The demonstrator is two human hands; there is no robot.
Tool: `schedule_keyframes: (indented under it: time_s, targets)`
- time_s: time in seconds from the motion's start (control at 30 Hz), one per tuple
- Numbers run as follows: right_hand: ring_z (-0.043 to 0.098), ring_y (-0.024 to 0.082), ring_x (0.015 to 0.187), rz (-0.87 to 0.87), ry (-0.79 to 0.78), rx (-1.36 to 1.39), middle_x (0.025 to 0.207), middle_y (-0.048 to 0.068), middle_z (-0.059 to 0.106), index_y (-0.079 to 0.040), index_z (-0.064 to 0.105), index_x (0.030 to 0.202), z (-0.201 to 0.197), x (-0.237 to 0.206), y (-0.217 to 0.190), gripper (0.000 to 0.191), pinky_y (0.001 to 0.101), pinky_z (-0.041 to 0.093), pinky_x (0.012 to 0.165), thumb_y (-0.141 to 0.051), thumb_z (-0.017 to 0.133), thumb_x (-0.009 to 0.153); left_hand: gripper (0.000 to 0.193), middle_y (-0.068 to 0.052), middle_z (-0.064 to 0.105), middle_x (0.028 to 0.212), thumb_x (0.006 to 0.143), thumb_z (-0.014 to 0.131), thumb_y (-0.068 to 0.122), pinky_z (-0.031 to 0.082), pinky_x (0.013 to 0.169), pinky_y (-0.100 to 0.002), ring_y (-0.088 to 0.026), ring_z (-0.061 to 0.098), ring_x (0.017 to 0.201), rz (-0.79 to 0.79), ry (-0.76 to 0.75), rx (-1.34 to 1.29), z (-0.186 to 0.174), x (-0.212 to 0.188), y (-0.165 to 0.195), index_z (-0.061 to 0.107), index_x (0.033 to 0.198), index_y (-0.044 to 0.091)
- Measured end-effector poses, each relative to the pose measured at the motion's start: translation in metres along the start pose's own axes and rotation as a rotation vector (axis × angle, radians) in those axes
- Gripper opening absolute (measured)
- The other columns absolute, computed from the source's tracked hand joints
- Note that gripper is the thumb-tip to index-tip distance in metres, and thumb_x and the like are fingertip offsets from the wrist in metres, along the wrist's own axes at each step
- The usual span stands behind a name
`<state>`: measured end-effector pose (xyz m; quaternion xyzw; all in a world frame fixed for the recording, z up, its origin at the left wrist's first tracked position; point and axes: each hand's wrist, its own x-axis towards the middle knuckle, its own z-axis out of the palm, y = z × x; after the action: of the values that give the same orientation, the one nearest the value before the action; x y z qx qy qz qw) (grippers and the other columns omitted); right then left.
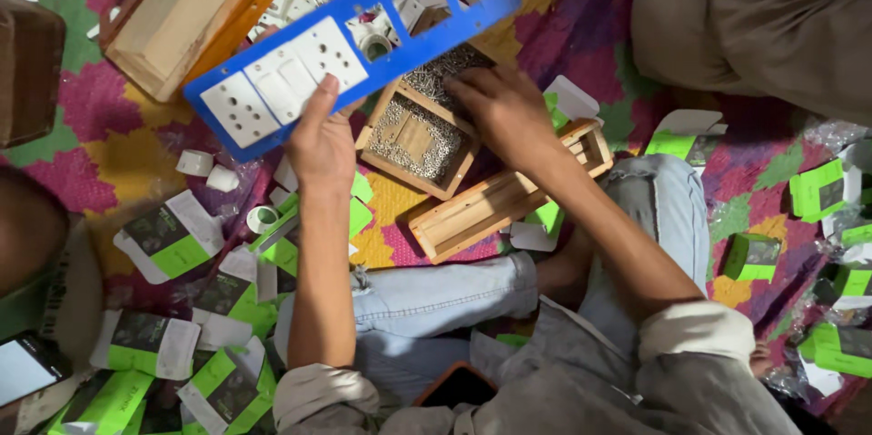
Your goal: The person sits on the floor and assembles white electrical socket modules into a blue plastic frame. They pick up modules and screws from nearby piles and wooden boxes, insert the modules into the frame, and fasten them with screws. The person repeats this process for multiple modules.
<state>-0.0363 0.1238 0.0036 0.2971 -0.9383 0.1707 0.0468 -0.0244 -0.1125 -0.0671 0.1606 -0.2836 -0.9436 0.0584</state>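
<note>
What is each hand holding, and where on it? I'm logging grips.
The left hand holds the blue switch plate by its lower long edge. The right hand rests in the wooden screw tray; any grip is hidden.

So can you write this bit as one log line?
left hand: holds blue panel | right hand: in wooden screw tray

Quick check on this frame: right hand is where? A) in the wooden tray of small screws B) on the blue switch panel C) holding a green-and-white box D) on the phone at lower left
A: the right hand reaches into the wooden compartment tray with its fingers on the small metal screws, while the left hand holds the blue switch panel.
</note>
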Motion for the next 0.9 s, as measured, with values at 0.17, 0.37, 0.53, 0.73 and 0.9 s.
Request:
schedule_keyframes:
  time_s: [0.17, 0.37, 0.53, 0.73, 0.9]
  targets:
    - [0.068, 0.034, 0.089, -0.018, -0.254, -0.118, 0.098, 0.016, 0.07, -0.009, 0.072, 0.121, 0.011, 0.016, 0.007, 0.045, 0.0448, 0.055, 0.081, 0.0, 0.067, 0.077, 0.074, -0.013, 0.057, 0.14, 0.089, 0.068, -0.014, 0.049, 0.118, -0.038, -0.024, 0.058, 0.133, 0.072, -0.112, 0.135, 0.009, -0.005, -0.006, 0.038, 0.155, 0.004]
    - [0.066, 0.04, 0.084, 0.063, -0.186, 0.016, 0.095, 0.02, 0.069, -0.006, 0.07, 0.12, 0.009, 0.002, 0.009, 0.044, 0.0503, 0.053, 0.073, 0.003, 0.066, 0.077, 0.074, -0.01, 0.058, 0.128, 0.086, 0.069, -0.014, 0.051, 0.108, -0.036, -0.021, 0.06, 0.12, -0.011, -0.188, 0.18, 0.012, -0.012, -0.014, 0.04, 0.152, 0.004]
    - [0.066, 0.041, 0.083, 0.108, -0.144, 0.033, 0.094, 0.021, 0.068, -0.009, 0.073, 0.12, 0.01, -0.009, 0.009, 0.049, 0.0504, 0.054, 0.074, 0.005, 0.065, 0.073, 0.073, -0.011, 0.059, 0.128, 0.087, 0.069, -0.015, 0.052, 0.111, -0.037, -0.022, 0.06, 0.121, -0.017, -0.201, 0.166, 0.011, -0.012, -0.013, 0.041, 0.152, 0.004]
    - [0.067, 0.039, 0.09, 0.042, -0.039, 0.196, 0.1, 0.018, 0.068, -0.005, 0.071, 0.12, -0.005, -0.02, -0.002, 0.048, 0.0453, 0.055, 0.081, 0.011, 0.064, 0.075, 0.072, -0.011, 0.06, 0.126, 0.086, 0.07, -0.015, 0.055, 0.108, -0.037, -0.022, 0.063, 0.119, 0.024, -0.212, 0.174, 0.01, -0.01, -0.012, 0.044, 0.15, 0.004]
    - [0.07, 0.028, 0.095, 0.104, -0.004, 0.432, 0.104, 0.011, 0.073, -0.004, 0.073, 0.112, -0.041, -0.044, -0.023, 0.045, 0.0358, 0.055, 0.081, 0.015, 0.068, 0.071, 0.066, -0.012, 0.065, 0.111, 0.084, 0.071, -0.009, 0.058, 0.085, -0.036, -0.023, 0.066, 0.102, -0.112, -0.222, 0.411, 0.016, -0.013, -0.014, 0.047, 0.145, 0.001]
